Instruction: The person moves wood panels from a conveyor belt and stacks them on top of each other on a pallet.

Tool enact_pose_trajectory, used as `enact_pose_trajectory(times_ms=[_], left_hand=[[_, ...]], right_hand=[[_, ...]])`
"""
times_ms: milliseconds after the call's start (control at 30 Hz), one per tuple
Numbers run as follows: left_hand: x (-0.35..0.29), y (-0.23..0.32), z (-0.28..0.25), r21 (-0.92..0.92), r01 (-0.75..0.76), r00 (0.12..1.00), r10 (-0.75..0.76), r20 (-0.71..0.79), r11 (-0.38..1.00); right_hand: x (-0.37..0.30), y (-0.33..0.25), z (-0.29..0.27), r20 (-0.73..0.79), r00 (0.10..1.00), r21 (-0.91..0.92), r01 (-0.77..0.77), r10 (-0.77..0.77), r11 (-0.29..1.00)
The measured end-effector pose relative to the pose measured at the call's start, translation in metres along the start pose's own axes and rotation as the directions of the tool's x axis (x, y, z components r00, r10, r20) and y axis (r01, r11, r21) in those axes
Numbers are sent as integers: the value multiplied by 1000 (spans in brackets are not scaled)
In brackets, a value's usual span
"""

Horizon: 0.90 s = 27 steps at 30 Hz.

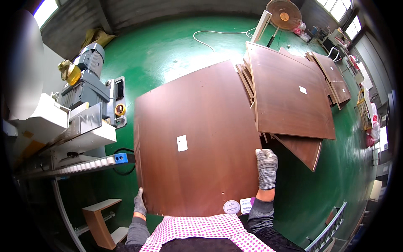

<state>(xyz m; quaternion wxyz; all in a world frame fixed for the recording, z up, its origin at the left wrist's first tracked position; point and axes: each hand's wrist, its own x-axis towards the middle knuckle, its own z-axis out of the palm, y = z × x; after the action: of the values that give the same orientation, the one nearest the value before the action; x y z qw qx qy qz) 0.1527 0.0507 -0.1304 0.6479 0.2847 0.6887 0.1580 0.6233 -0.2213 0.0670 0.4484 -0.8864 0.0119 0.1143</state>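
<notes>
A large brown wooden panel (199, 113) fills the middle, held in front of my body. It carries a white label (181, 143), plus a round sticker (231, 207) by its near right corner. My left hand (140, 202), in a grey glove, is closed on the left edge close to the near corner; part of its fingers is hidden. On the right edge, farther up, my right hand (267, 166) grips in a striped grey glove, fingers bent round the board. Just beyond it lies a stack of similar brown panels (294, 92), unevenly piled.
Left of me stands a machine with a grey motor (92, 59) and a roller rail (90, 165) ending near the panel. Below the rail is a small wooden frame (98, 222). A fan (284, 16), a white cable (205, 33) and another panel pile (331, 73) are farther off.
</notes>
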Motion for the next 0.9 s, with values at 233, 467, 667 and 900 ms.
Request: enact_pose_trajectory(times_ms=[233, 467, 667, 900], left_hand=[[4, -5, -37, 148, 25, 977, 7, -213, 989], [50, -29, -35, 263, -6, 933, 100, -345, 965], [93, -50, 9, 306, -64, 929, 169, -329, 950], [143, -48, 82, 323, -197, 884, 310, -349, 926]], right_hand=[[0, 64, 77, 118, 980, 22, -162, 159, 986], [48, 174, 146, 193, 895, -7, -410, 403, 912], [114, 239, 192, 194, 880, 82, -455, 434, 887], [181, 301, 254, 120, 932, 151, -358, 343, 921]])
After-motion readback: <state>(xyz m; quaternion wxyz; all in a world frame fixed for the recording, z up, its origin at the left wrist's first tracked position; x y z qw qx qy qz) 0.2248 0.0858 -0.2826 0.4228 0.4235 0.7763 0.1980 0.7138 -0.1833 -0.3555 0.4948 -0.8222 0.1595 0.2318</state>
